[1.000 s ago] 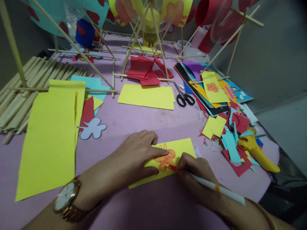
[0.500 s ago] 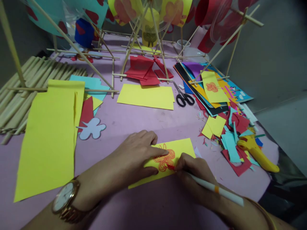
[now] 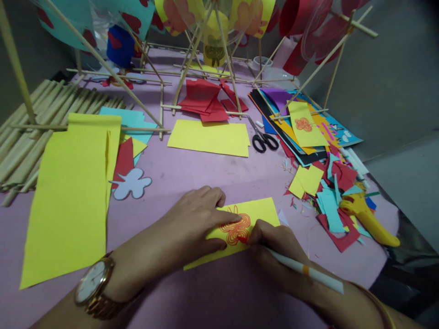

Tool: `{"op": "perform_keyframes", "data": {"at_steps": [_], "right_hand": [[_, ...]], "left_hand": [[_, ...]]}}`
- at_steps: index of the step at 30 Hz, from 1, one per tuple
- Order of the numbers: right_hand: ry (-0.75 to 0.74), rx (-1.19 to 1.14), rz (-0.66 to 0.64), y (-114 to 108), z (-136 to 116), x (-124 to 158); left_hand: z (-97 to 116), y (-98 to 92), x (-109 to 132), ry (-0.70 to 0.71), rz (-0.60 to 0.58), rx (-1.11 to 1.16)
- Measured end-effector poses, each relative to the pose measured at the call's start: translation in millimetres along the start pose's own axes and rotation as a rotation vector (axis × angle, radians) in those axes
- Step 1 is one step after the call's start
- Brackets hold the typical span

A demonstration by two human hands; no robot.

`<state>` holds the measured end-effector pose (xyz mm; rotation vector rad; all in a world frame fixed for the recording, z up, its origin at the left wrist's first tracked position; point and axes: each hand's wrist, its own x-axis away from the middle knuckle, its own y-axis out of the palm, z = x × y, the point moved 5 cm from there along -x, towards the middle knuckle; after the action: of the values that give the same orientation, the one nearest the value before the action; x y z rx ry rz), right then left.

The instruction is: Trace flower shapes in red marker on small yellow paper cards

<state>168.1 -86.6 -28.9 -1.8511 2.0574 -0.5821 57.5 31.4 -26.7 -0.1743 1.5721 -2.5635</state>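
A small yellow paper point(image 3: 265, 210) lies on the table in front of me, with a red-line butterfly drawing point(image 3: 244, 221) on it. My left hand point(image 3: 202, 221) rests on the paper's left part, fingers spread, the index fingertip on the drawing. In my right hand point(image 3: 274, 246) is a white marker pen point(image 3: 318, 278) with an orange band, gripped near its red tip. That tip touches the lower right wing of the drawing. My right fingers partly hide the paper's right side. A pale lilac butterfly cutout point(image 3: 132, 184) lies beyond my left arm.
Large yellow sheets point(image 3: 70, 201) and bundled wooden sticks point(image 3: 41, 123) lie at left. Black-handled scissors point(image 3: 265, 141), red paper pieces point(image 3: 202, 98) and a yellow strip point(image 3: 209, 138) lie ahead. At right are paper scraps point(image 3: 329, 208) and a yellow glue gun point(image 3: 370, 219). Stick frames point(image 3: 222, 50) stand behind.
My right hand has shifted slightly left with the marker pen, its tip moving a little along the lower wing. The left hand stays in place.
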Motion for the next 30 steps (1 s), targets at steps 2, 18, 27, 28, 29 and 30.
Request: {"op": "perform_keyframes", "data": {"at_steps": [2, 18, 27, 28, 29, 30], "right_hand": [[0.020, -0.019, -0.018, 0.1, 0.9, 1.2], [-0.001, -0.008, 0.045, -2.4, 5.9, 4.1], [0.016, 0.006, 0.016, -1.0, 7.6, 5.9], [0.013, 0.004, 0.010, -1.0, 6.8, 5.5], [0.008, 0.003, 0.006, -1.1, 5.8, 5.0], [-0.002, 0.002, 0.005, -1.4, 4.6, 4.3]], "left_hand": [[0.2, -0.3, 0.5, 0.002, -0.006, 0.001], [0.6, 0.0, -1.0, -0.001, -0.004, 0.001], [0.5, 0.0, -1.1, -0.001, 0.003, 0.000], [0.3, 0.1, -1.2, 0.001, 0.008, -0.002], [0.0, 0.2, -1.3, 0.003, 0.013, -0.007], [-0.2, 0.5, -1.4, 0.005, 0.016, -0.012]]}}
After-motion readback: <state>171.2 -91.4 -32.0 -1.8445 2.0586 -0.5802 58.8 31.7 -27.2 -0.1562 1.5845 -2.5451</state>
